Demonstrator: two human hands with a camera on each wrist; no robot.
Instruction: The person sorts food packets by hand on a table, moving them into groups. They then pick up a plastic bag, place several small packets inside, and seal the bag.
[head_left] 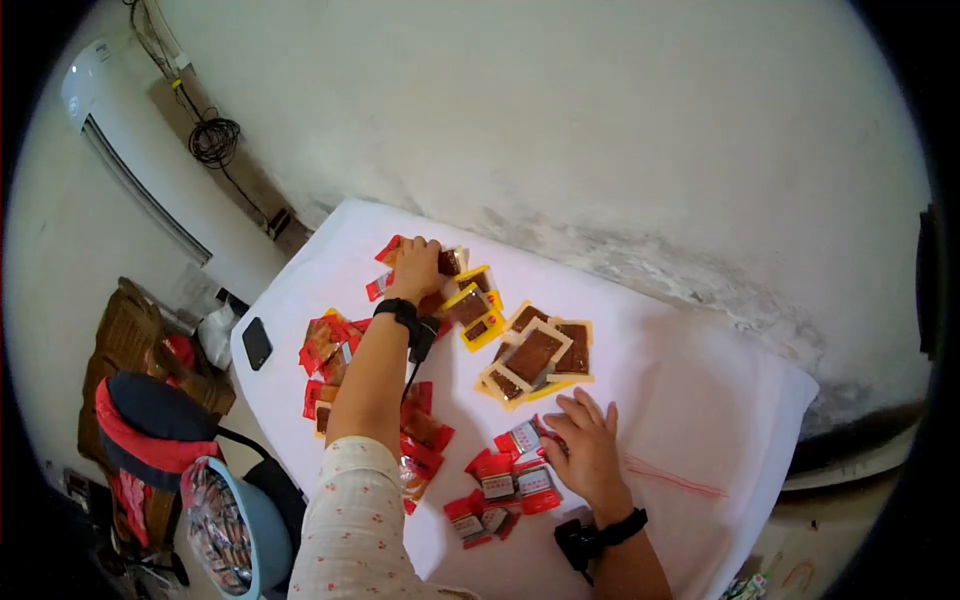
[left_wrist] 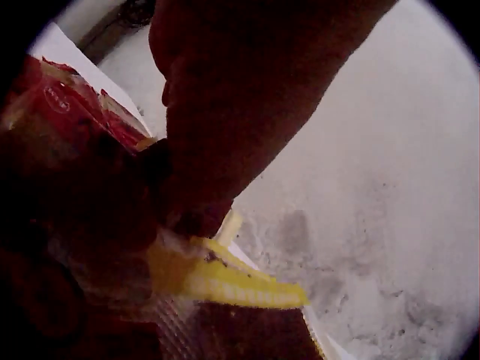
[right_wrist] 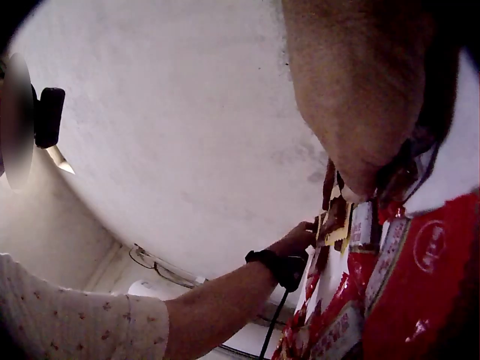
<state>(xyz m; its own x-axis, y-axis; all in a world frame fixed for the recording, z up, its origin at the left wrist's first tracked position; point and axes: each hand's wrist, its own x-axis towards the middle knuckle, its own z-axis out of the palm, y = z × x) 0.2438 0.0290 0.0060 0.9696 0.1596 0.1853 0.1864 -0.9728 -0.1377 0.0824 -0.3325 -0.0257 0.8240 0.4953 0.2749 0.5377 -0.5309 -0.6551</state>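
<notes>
In the head view my left hand [head_left: 415, 272] reaches over packets at the table's back, fingers bent down beside a small brown packet [head_left: 450, 262]; whether it grips one is hidden. The left wrist view shows this hand [left_wrist: 225, 97] dark above a yellow-edged packet [left_wrist: 247, 289]. My right hand [head_left: 590, 450], fingers spread and slightly bent, lies beside red-and-white packets [head_left: 498, 482], thumb near the topmost one [head_left: 522, 438]. In the right wrist view that hand [right_wrist: 360, 90] is close over red packets [right_wrist: 427, 262]. Brown packets with pale edges [head_left: 535, 352] form a pile behind it.
Yellow-edged packets [head_left: 468, 305] lie between the left hand and the brown pile. More red packets [head_left: 325, 340] spread around the left forearm. A phone [head_left: 257, 344] lies near the left edge of the white-covered table [head_left: 700, 430]. A blue tub [head_left: 265, 520] of packets stands below left.
</notes>
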